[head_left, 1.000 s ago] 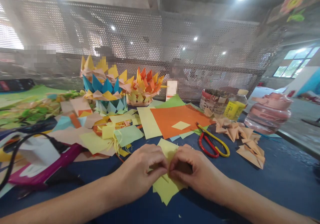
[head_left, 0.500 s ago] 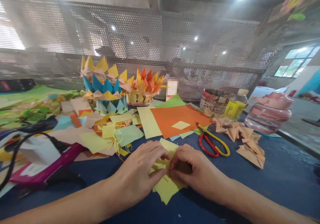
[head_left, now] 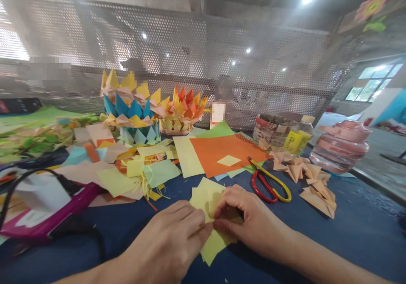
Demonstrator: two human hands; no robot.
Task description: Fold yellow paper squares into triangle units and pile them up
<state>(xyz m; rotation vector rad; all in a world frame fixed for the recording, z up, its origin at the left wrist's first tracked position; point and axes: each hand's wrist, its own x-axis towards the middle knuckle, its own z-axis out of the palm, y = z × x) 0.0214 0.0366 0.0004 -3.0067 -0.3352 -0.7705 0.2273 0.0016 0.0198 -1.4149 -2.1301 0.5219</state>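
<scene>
Flanking the yellow paper

It lay on the blue table, long axis near to far, between your left hand and right hand, both equally close. Right thumb and forefinger pinched paper; left fingers bunched, hold hidden.

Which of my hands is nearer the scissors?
Right. Your right hand is on the near left side of the scissors; your left hand is farther left, beyond the right hand.
</scene>
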